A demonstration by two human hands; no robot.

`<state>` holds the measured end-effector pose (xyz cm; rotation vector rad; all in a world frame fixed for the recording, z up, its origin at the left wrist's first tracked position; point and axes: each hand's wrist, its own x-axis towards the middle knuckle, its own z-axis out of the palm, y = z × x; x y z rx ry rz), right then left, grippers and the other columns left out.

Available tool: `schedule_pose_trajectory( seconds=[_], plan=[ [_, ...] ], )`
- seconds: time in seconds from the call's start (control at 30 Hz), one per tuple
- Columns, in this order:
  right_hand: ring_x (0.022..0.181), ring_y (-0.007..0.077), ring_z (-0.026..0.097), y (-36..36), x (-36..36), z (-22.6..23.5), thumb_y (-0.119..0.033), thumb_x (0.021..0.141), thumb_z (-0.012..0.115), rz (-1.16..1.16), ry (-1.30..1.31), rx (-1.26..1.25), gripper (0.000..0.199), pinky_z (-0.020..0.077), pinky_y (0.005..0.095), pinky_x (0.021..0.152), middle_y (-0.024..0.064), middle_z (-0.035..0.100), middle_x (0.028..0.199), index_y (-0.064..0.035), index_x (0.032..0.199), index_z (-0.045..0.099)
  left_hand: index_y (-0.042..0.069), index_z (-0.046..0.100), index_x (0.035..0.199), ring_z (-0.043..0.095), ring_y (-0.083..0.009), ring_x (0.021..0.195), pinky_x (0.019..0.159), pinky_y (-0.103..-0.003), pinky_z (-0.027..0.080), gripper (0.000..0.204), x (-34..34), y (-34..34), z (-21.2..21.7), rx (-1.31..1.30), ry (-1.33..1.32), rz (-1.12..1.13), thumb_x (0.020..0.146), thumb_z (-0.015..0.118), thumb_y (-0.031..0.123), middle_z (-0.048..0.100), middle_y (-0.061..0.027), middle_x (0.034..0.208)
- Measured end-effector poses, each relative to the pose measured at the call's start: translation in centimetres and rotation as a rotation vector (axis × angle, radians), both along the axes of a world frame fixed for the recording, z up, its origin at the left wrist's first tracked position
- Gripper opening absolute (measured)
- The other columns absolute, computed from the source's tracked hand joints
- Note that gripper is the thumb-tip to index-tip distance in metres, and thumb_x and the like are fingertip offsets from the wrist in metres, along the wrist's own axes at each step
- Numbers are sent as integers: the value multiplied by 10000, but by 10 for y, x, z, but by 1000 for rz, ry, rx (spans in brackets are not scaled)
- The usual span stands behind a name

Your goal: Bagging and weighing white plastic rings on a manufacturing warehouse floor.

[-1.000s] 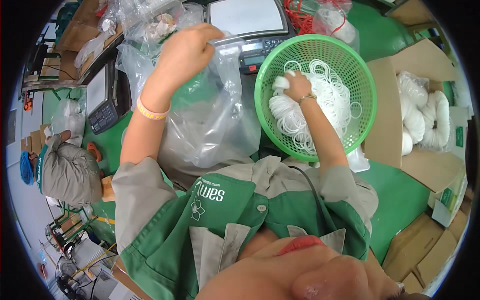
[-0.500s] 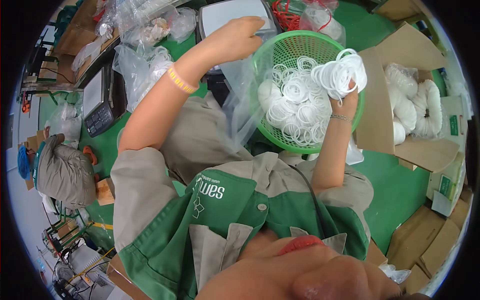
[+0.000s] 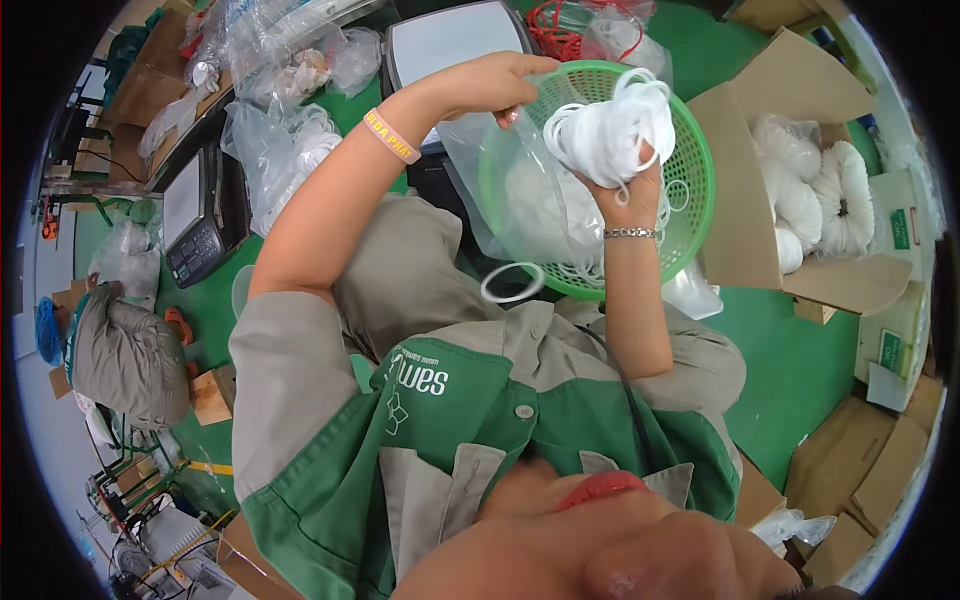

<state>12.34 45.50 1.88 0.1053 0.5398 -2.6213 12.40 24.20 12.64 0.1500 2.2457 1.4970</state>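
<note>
A grey-and-green shirt [image 3: 470,350] fills the near side, bearing white lettering and a flower outline. At right stands an open cardboard carton [image 3: 738,190]; left of it, a green basket [image 3: 708,190] contains white rings. A clear plastic bag [image 3: 475,180] hangs across the basket's left side, its upper edge pinched by the left hand [image 3: 508,92]. The right hand [image 3: 632,190] has its fingers closed round a thick, looped white ring bundle [image 3: 605,135], raised over the basket and projecting beyond the fingertips. The left wristband [image 3: 391,136] carries yellow lettering. One loose ring [image 3: 515,301] shows near the bag.
</note>
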Motion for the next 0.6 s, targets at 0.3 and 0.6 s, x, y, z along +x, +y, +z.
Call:
schedule_pose_trajectory(
  seconds=[0.3, 0.6],
  plan=[
    [888, 237, 588, -45, -12, -53, -136, 745, 635, 239, 861, 1422, 457, 483, 329, 771, 155, 606, 1044, -82, 1184, 521, -5, 224, 1398, 497, -96, 554, 546, -242, 441, 673, 24, 21, 12, 66, 43, -88, 776, 466, 79, 563, -64, 747],
    [768, 181, 566, -48, -15, 49, -35, 814, 534, -113, 1171, 1138, 99, 458, 287, 716, 102, 604, 826, 31, 857, 595, -71, 296, 1347, 529, -77, 539, 504, -206, 460, 603, 43, -43, 21, 201, 149, 352, 769, 461, -28, 572, -116, 1128]
  ],
)
